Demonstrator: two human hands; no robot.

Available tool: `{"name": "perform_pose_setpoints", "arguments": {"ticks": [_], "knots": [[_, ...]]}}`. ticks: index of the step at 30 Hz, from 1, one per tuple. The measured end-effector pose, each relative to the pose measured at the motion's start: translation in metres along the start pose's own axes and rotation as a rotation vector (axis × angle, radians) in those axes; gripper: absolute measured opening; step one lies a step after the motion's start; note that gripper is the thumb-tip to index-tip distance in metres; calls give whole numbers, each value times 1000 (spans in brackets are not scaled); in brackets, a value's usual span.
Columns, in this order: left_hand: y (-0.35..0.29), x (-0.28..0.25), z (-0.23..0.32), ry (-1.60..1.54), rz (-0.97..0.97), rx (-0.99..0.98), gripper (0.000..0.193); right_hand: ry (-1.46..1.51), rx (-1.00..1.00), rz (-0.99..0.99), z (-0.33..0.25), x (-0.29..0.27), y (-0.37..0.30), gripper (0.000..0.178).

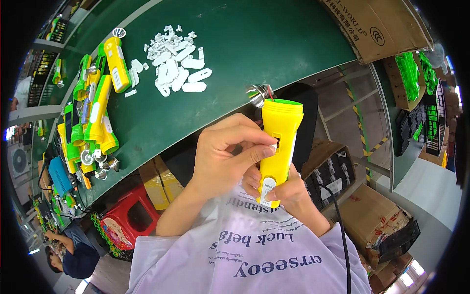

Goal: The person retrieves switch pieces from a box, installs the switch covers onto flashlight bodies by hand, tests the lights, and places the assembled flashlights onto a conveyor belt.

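An assembly workshop: beyond the left hand (223, 152), a green bench (259, 41) bears white parts (172, 71) and flashlights (100, 102) (many alike); cartons (364, 211) sit right of that hand.

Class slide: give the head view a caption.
Left fingers at the rectangular slot of a yellow plastic flashlight, right hand holding it.

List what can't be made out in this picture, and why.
Head view:
- White piece in the left hand: partly covered by thumb and fingertip.
- Red wire: lower end hidden by the yellow flashlight.
- Right hand: palm hidden behind the flashlight.
- Cardboard box at upper right: cut off by the top edge.
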State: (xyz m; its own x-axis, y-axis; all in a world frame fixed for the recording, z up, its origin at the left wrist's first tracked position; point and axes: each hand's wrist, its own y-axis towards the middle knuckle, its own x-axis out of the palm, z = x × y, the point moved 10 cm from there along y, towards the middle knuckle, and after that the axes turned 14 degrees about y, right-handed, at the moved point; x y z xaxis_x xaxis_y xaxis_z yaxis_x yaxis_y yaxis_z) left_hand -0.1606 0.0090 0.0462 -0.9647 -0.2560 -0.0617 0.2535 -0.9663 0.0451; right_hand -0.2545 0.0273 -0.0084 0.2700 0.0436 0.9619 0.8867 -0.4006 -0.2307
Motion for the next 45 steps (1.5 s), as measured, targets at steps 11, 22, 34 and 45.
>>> {"name": "perform_pose_setpoints", "arguments": {"ticks": [11, 22, 34, 45], "knots": [[-2, 1, 11, 82, 94, 74, 13, -15, 17, 32, -2, -3, -2, 71], [-2, 2, 16, 254, 70, 171, 12, -113, 49, 38, -1, -4, -3, 68], [3, 1, 3, 126, 25, 81, 6, -39, 30, 42, 0, -1, -1, 60], [1, -3, 22, 382, 133, 194, 12, -40, 46, 43, 1, -5, 1, 61]]}}
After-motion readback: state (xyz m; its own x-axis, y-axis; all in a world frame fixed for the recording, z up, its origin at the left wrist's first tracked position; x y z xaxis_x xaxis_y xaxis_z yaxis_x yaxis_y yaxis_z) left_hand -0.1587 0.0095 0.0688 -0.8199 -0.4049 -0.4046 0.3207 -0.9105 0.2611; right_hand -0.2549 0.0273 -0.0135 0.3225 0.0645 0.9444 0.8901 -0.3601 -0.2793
